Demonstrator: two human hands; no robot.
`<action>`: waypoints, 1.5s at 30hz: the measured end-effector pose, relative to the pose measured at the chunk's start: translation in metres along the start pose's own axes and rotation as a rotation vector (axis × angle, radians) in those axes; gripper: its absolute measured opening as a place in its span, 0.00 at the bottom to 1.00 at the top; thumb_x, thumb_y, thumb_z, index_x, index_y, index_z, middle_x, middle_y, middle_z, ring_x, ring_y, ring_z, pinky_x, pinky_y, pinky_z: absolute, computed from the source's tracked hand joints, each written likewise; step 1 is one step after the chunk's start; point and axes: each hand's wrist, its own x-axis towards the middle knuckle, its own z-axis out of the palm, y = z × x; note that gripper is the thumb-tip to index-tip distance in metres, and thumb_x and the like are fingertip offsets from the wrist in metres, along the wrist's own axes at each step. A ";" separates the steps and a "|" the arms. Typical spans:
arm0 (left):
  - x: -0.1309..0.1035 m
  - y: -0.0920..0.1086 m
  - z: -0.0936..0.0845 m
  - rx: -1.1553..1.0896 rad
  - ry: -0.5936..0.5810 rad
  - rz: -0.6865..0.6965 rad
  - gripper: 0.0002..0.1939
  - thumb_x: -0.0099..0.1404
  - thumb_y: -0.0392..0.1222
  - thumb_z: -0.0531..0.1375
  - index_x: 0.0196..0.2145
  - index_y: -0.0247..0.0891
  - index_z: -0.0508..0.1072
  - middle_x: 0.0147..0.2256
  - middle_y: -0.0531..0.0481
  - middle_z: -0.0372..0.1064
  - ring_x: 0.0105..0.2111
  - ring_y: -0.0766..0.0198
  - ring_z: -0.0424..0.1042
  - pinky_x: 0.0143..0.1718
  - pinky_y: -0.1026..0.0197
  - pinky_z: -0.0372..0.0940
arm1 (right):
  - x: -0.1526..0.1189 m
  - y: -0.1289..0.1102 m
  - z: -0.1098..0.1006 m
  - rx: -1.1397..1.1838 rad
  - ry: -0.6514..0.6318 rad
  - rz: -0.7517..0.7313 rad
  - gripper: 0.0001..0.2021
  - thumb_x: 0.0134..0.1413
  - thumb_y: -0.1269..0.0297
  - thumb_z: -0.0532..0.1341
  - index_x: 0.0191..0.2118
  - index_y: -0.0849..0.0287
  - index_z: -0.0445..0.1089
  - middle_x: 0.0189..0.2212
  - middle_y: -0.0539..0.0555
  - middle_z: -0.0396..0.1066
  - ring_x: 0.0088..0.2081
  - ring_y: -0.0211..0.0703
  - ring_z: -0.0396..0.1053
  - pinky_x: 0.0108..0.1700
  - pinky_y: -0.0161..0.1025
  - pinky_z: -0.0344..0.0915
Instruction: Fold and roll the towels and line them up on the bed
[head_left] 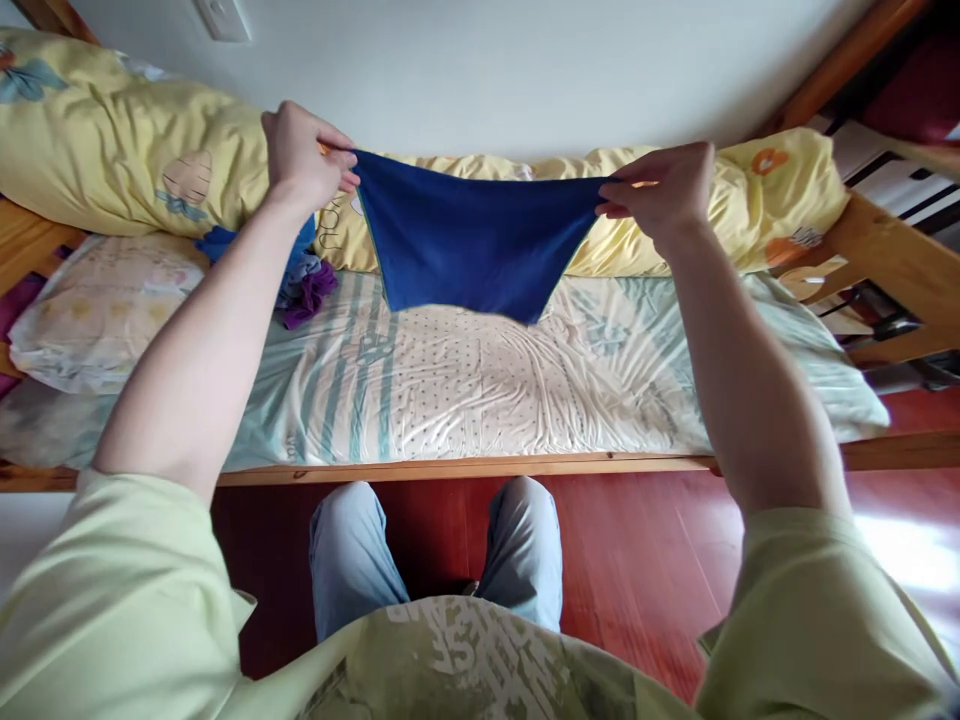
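A dark blue cloth [480,235] hangs stretched between my two hands above the bed. My left hand [309,155] pinches its upper left corner, fingers closed. At the upper right corner, my right hand [664,190] grips the fabric the same way. The top edge sags slightly, and the lower edge hangs free over the patterned bed sheet [480,390]. Behind my left forearm lies a crumpled pile of blue and purple cloths [311,290], partly hidden by the arm.
A rolled yellow quilt [202,150] runs along the white wall [510,70]. At the left rests a pale pillow [112,300]. The bed's wooden front rail [465,467] crosses before my knees, over a red floor [630,560]. Wooden end boards [915,300] stand at the right.
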 end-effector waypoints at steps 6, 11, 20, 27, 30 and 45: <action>-0.130 -0.041 -0.006 0.035 -0.066 0.239 0.09 0.69 0.29 0.58 0.35 0.24 0.79 0.43 0.45 0.79 0.50 0.62 0.77 0.62 0.49 0.66 | -0.131 0.032 -0.019 -0.001 0.051 -0.136 0.09 0.49 0.66 0.75 0.38 0.61 0.83 0.36 0.58 0.81 0.39 0.51 0.81 0.47 0.46 0.78; -0.302 -0.103 0.030 0.043 -0.278 0.158 0.16 0.71 0.33 0.54 0.42 0.39 0.83 0.48 0.48 0.79 0.49 0.61 0.78 0.58 0.59 0.70 | -0.296 0.102 -0.003 -0.034 -0.117 0.071 0.10 0.59 0.54 0.65 0.40 0.49 0.83 0.44 0.54 0.81 0.47 0.56 0.80 0.56 0.56 0.77; -0.417 -0.155 0.051 0.124 -0.434 0.179 0.23 0.70 0.30 0.48 0.48 0.41 0.81 0.49 0.45 0.77 0.50 0.57 0.76 0.60 0.53 0.69 | -0.421 0.162 0.016 -0.140 -0.354 0.063 0.16 0.67 0.54 0.54 0.40 0.43 0.81 0.49 0.52 0.79 0.52 0.55 0.77 0.59 0.58 0.75; -0.363 -0.159 0.035 0.063 -0.778 0.195 0.16 0.71 0.43 0.54 0.46 0.43 0.83 0.47 0.44 0.78 0.49 0.53 0.75 0.58 0.50 0.69 | -0.388 0.153 0.004 -0.222 -0.552 0.003 0.10 0.62 0.55 0.61 0.37 0.44 0.81 0.44 0.53 0.80 0.48 0.57 0.77 0.53 0.59 0.76; -0.312 -0.161 0.045 -0.025 -0.792 0.058 0.19 0.71 0.49 0.54 0.49 0.42 0.82 0.50 0.43 0.77 0.49 0.54 0.76 0.54 0.54 0.70 | -0.344 0.149 0.004 -0.220 -0.580 0.092 0.10 0.59 0.50 0.64 0.38 0.46 0.81 0.40 0.54 0.80 0.43 0.56 0.78 0.49 0.54 0.77; -0.198 -0.215 0.213 0.067 -0.182 -0.476 0.16 0.68 0.39 0.61 0.49 0.29 0.80 0.45 0.38 0.79 0.43 0.54 0.78 0.53 0.56 0.67 | -0.192 0.216 0.152 -0.613 -0.094 0.624 0.19 0.66 0.54 0.59 0.54 0.62 0.74 0.52 0.65 0.74 0.56 0.56 0.71 0.60 0.49 0.66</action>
